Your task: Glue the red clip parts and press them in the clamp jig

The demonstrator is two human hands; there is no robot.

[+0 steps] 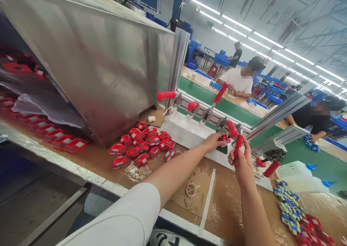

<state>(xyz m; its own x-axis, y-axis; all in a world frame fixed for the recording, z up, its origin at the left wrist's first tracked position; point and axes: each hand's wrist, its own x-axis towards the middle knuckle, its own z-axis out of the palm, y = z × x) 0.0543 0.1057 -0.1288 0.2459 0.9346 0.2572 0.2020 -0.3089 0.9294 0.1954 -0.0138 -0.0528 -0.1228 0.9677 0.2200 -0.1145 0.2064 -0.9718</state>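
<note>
My right hand [243,159] is wrapped round the red ribbed handle of a toggle clamp [238,145]. Just left of it, my left hand [213,142] has its fingers closed on a small red part [225,138] under the clamp; the fingers partly hide that part. Both hands work at a white fixture block [184,130] that carries a row of toggle clamps. Among these, one red handle [220,92] stands raised, and another red handle [166,95] points left. A pile of red-and-grey plastic pieces [143,143] lies on the bench left of my forearm.
A small cup [191,189] with a stick stands near the front edge. On the right are bottles with blue tips [295,170] and yellow-blue parts [290,206]. A large metal housing [108,65] rises on the left. Two people sit across the green belt [195,90].
</note>
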